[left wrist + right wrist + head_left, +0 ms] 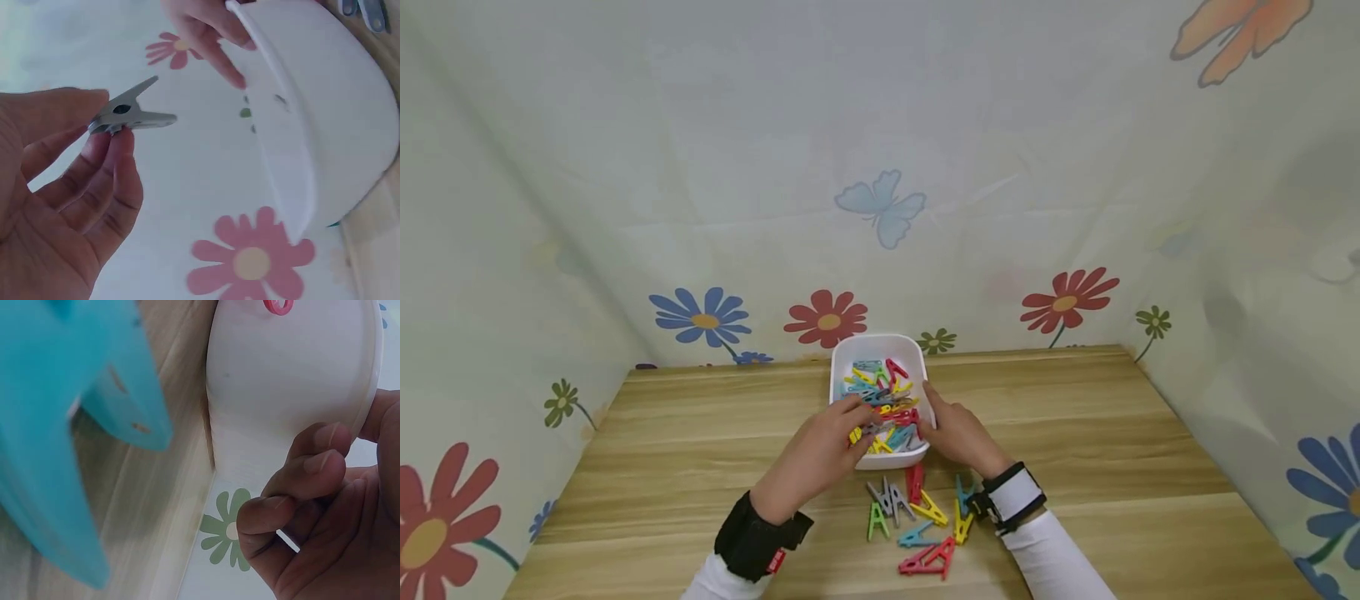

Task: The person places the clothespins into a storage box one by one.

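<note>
**Grey peg pinched over the tub; other hand steadies the rim**

Left hand: thumb and fingers pinch a grey peg at its handle end. Jaw end of the peg sticks out past the fingertips, pointing toward the tub. Remaining fingers loosely curled below the pinch. In the head view the pinch sits above the tub's near left part, over the heap of coloured pegs inside.

Right hand: fingers curled round the tub's right rim, thumb side over the edge, fingers against the outer wall (right wrist view).

Tub stands on the wooden table, between the two hands. Loose pegs lie on the table just behind the hands, toward the person, between the wrists. A blue peg shows large and blurred beside the right wrist.
</note>
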Available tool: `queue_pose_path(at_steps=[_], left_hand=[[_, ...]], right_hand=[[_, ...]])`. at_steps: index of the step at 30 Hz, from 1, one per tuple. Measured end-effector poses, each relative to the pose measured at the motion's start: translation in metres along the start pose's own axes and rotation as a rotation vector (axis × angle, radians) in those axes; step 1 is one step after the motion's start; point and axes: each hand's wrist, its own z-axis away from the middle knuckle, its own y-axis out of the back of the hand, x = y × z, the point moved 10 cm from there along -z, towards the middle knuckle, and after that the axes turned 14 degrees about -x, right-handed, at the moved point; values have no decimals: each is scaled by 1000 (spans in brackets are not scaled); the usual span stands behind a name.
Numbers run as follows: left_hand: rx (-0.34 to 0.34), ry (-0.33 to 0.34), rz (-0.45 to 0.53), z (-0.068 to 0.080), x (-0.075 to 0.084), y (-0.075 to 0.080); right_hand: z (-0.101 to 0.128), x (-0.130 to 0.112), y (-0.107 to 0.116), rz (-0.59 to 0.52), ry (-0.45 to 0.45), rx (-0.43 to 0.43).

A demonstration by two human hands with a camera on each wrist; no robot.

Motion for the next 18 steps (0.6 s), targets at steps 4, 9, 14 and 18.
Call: queue_pose_path(at_steps=[4, 9, 14, 18], left_hand=[[38, 66, 30, -4, -19, -6], [48, 75, 35, -9, -33, -16], [39, 128, 91, -17, -49, -24], [-103, 200, 116, -20, -63, -46]], right_hand=[[1, -2, -7, 0, 3, -24], [1, -3, -3, 19, 3, -14], [0, -4, 3, 55, 18, 6], [-1, -3, 1, 43, 22, -10]])
